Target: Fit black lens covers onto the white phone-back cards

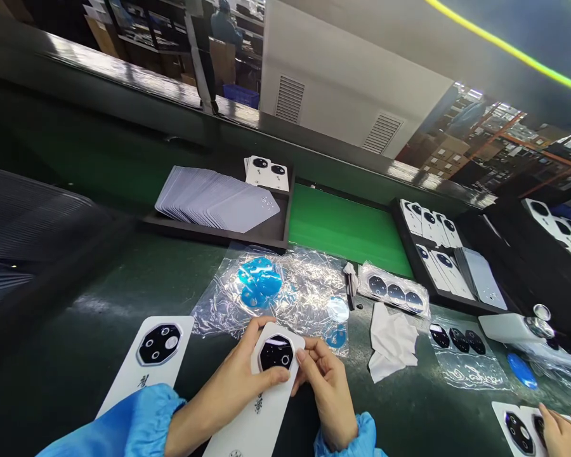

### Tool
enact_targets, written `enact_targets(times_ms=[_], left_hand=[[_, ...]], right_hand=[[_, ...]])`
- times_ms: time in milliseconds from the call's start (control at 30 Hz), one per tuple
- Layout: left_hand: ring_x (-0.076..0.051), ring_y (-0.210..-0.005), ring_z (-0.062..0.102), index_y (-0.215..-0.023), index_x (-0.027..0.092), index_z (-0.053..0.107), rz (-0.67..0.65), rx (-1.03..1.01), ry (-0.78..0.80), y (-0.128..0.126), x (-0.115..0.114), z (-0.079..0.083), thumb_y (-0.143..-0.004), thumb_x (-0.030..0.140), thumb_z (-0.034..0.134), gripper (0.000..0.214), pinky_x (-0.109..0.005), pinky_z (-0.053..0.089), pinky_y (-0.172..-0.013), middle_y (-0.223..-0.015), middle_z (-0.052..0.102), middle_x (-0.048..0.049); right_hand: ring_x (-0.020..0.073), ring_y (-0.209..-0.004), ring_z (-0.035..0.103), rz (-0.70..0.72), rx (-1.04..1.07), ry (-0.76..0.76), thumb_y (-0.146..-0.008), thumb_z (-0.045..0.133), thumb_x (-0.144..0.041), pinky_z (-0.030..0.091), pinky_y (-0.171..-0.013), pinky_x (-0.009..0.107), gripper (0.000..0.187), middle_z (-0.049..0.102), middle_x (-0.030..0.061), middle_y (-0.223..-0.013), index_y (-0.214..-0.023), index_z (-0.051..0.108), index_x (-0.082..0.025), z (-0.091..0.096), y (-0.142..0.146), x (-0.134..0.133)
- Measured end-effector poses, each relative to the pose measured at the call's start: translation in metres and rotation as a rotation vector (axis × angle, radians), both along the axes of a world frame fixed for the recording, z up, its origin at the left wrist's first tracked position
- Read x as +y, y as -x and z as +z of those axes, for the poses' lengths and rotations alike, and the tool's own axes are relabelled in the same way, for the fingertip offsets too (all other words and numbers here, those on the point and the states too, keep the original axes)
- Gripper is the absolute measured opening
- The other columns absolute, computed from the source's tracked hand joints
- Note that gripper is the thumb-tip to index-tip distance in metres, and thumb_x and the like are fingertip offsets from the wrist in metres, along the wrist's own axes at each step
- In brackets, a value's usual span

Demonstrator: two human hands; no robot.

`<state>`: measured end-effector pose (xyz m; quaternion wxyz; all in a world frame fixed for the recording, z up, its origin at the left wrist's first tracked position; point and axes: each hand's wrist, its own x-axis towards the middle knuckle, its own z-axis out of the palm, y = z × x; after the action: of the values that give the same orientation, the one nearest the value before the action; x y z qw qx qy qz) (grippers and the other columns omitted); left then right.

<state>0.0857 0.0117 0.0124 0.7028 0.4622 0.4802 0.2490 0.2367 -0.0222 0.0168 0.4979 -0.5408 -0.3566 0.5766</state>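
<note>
White phone back panel (268,412) in hand, black camera plate (272,359) in place.
Dark green bench (118,279): plated panels (428,223) are racked in the right tray (412,257). The gripped panel is held at front centre, beside a second plated panel (128,397); left edge is clasped by the left hand (238,377), upper right edge pinched by the right hand (327,377). Plate placement is judged done; flush seating can't be confirmed under the left thumb (276,376). Loose camera plates (458,340) in a clear bag (476,379) are unfitted.

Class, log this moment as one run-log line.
left hand: holds white panel with dark lens plate | right hand: grips panel's right edge | left side: second white panel | ahead: plastic sheet
</note>
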Motion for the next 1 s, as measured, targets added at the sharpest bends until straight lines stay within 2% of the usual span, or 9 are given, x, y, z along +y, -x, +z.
enact_targets(times_ms=[100,167,300,533,633,800,867,933,1000], left_hand=[[-0.022,-0.085,0.06,-0.124,0.025,0.038,0.005,0.026,-0.055,0.0,-0.002,0.001,-0.067,0.032,0.066,0.064,-0.028,0.046,-0.069,-0.098,0.064,-0.0012],[-0.023,-0.087,0.06,-0.126,0.025,0.036,-0.018,0.001,-0.057,0.0,-0.002,0.002,-0.067,0.034,0.065,0.066,-0.029,0.046,-0.073,-0.097,0.064,-0.001],[-0.02,-0.077,0.059,-0.13,0.025,0.032,-0.069,-0.048,-0.006,0.002,0.0,0.003,-0.07,0.037,0.064,0.069,-0.027,0.044,-0.065,-0.088,0.064,0.0008],[-0.017,-0.072,0.057,-0.133,0.026,0.029,-0.094,-0.128,0.109,0.002,0.002,0.003,-0.066,0.042,0.068,0.079,-0.025,0.044,-0.06,-0.093,0.063,-0.0003],[-0.02,-0.079,0.059,-0.135,0.025,0.027,-0.125,-0.088,0.081,0.003,0.002,0.006,-0.066,0.037,0.065,0.079,-0.028,0.046,-0.068,-0.1,0.063,-0.0022],[-0.026,-0.108,0.054,-0.135,0.027,0.031,-0.22,-0.006,-0.051,0.009,0.005,0.011,-0.069,0.029,0.061,0.072,-0.033,0.04,-0.091,-0.117,0.06,-0.0044],[-0.025,-0.106,0.054,-0.129,0.025,0.039,-0.238,-0.035,-0.064,0.011,0.007,0.011,-0.075,0.037,0.058,0.058,-0.033,0.041,-0.088,-0.113,0.06,-0.0043],[-0.024,-0.096,0.057,-0.113,0.022,0.05,-0.228,-0.069,-0.066,0.011,0.011,0.011,-0.078,0.047,0.055,0.043,-0.032,0.043,-0.082,-0.097,0.062,-0.0032],[-0.022,-0.086,0.056,-0.094,0.019,0.055,-0.2,-0.087,-0.056,0.011,0.014,0.011,-0.078,0.053,0.055,0.037,-0.03,0.042,-0.074,-0.084,0.06,-0.001]], right_hand=[[0.0088,-0.042,0.054,-0.004,0.013,-0.005,-0.073,0.071,-0.055,0.042,-0.042,0.019,0.04,0.053,-0.0062,-0.053,-0.081,0.061,-0.017,0.0,0.002,-0.001],[0.0094,-0.041,0.055,0.002,0.016,-0.011,-0.072,0.071,-0.055,0.042,-0.04,0.019,0.04,0.053,-0.0064,-0.052,-0.08,0.061,-0.017,0.0,0.002,-0.002],[0.0073,-0.036,0.051,0.006,0.02,-0.016,-0.073,0.07,-0.055,0.042,-0.041,0.019,0.04,0.052,-0.0075,-0.049,-0.079,0.06,-0.017,0.001,0.002,-0.002],[0.0068,-0.035,0.05,0.0,0.038,0.054,-0.069,0.071,-0.059,0.042,-0.039,0.019,0.046,0.055,-0.0055,-0.053,-0.078,0.059,-0.016,-0.001,0.002,-0.002],[0.0055,-0.037,0.048,0.015,0.048,0.103,-0.062,0.076,-0.059,0.038,-0.038,0.017,0.048,0.055,-0.0049,-0.054,-0.069,0.055,-0.017,-0.002,0.002,-0.002],[0.0041,-0.037,0.041,0.008,-0.012,0.105,-0.059,0.074,-0.065,0.032,-0.037,0.017,0.054,0.046,-0.0078,-0.048,-0.062,0.046,-0.019,-0.003,0.003,-0.003],[0.0041,-0.037,0.038,-0.017,-0.05,0.111,-0.059,0.071,-0.069,0.03,-0.036,0.017,0.056,0.041,-0.0089,-0.048,-0.061,0.044,-0.02,-0.004,0.004,-0.004],[0.0041,-0.04,0.034,-0.025,-0.079,0.111,-0.06,0.069,-0.071,0.027,-0.036,0.018,0.057,0.038,-0.0094,-0.049,-0.06,0.042,-0.02,-0.005,0.005,-0.005],[0.0044,-0.042,0.031,-0.013,-0.103,0.097,-0.061,0.067,-0.072,0.026,-0.039,0.018,0.057,0.035,-0.0095,-0.05,-0.06,0.041,-0.02,-0.005,0.005,-0.004]])
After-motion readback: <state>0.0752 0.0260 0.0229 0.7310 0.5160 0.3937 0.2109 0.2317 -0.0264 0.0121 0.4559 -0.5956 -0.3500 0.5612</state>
